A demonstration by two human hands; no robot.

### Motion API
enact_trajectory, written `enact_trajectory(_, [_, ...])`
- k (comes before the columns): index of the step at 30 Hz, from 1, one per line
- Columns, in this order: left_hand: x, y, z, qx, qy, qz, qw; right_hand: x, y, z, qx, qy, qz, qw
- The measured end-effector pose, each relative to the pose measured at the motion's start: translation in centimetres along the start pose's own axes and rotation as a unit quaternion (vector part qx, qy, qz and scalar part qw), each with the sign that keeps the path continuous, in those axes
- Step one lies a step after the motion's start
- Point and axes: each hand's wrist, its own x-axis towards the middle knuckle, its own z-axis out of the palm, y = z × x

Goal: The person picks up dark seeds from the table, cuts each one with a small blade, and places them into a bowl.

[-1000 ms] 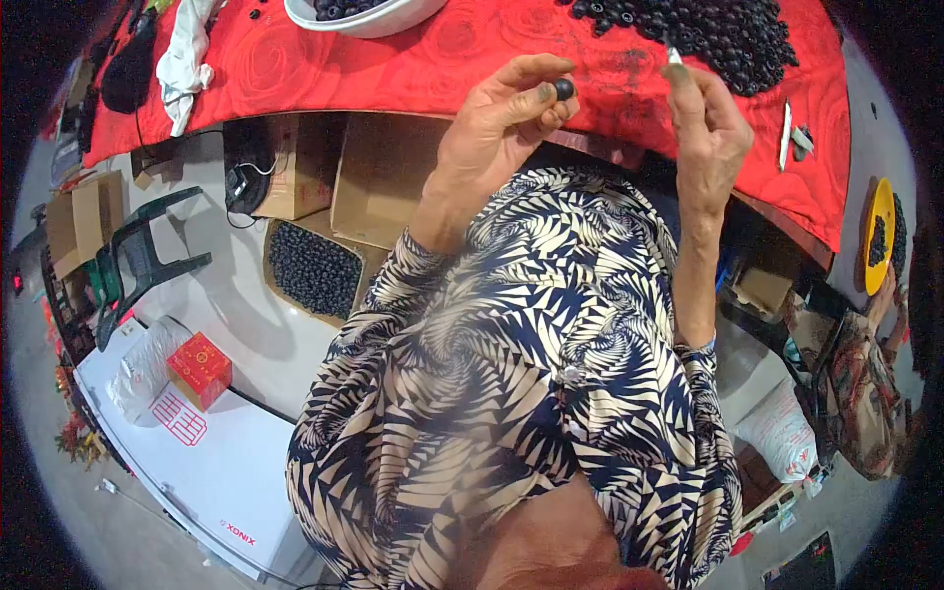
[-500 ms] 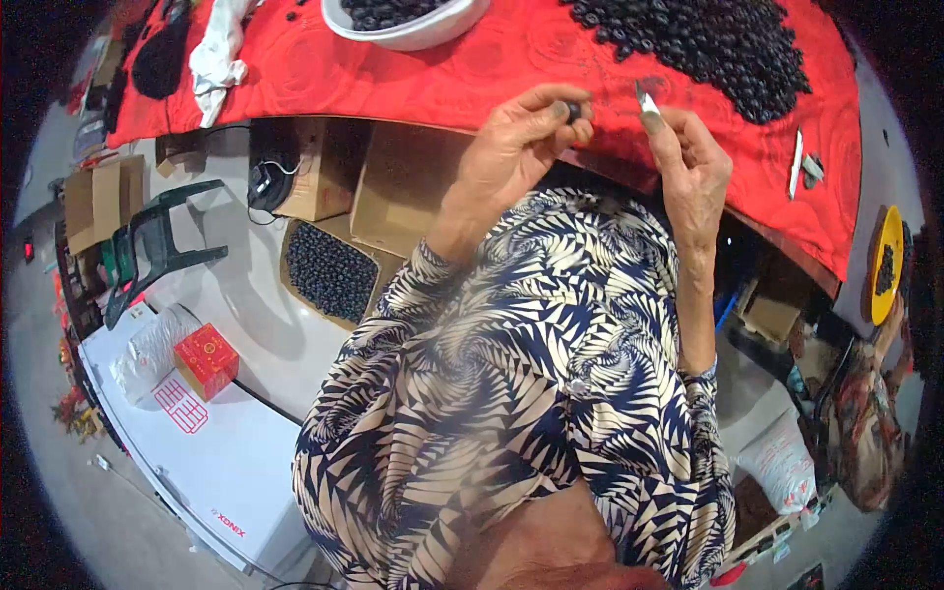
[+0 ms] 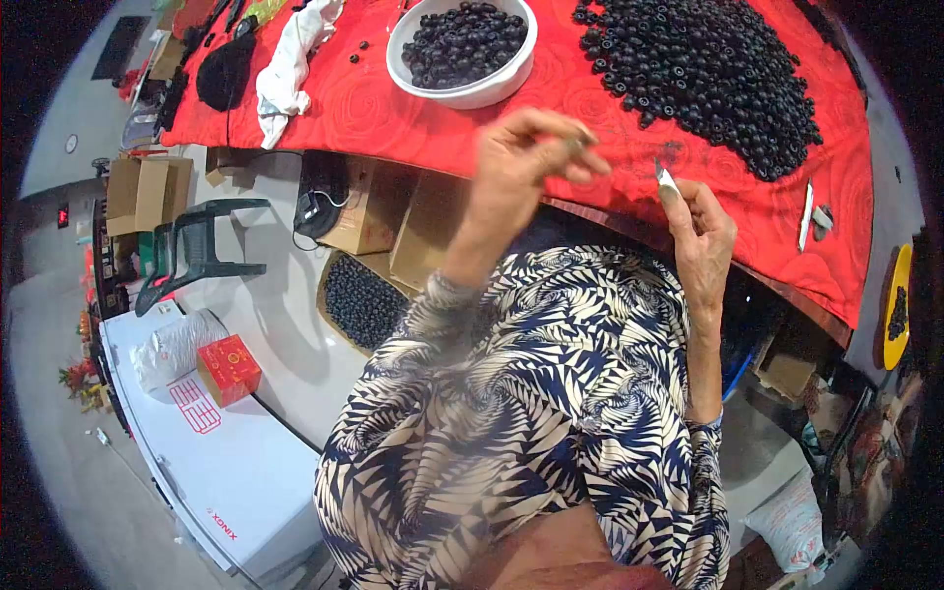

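My left hand is raised near the front edge of the red cloth, blurred, thumb and index finger drawn together; what lies between them is too smeared to make out. My right hand grips a small blade with a white handle, its tip pointing up and away from me. Beyond my left hand, a white bowl holds black round beads. A large pile of similar black beads lies on the cloth beyond my right hand.
A white cloth and a black object lie at the left of the table. White and grey pieces lie at the right. Below stand a box of beads and a dark chair. A yellow tray is far right.
The view has shifted, bringing more of the bowl and pile into sight. My left hand, which held a black bead, has moved towards the bowl relative to the table. My right hand keeps the blade.
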Motion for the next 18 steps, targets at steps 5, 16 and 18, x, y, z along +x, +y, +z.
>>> enact_trajectory(5, [5.1, 4.1, -3.2, 0.373, 0.140, 0.281, 0.873, -0.2, 0.2, -0.5, 0.008, 0.011, -0.023, 1.000])
enact_trajectory(16, [6.7, 0.7, -0.3, 0.543, -0.041, 0.186, 0.818, 0.1, 0.1, -2.0, -0.028, 0.066, -0.011, 0.997])
enact_trajectory(18, [6.9, -1.5, 1.2, 0.570, -0.094, 0.177, 0.797, 0.2, 0.5, -2.3, -0.015, 0.070, -0.006, 0.997])
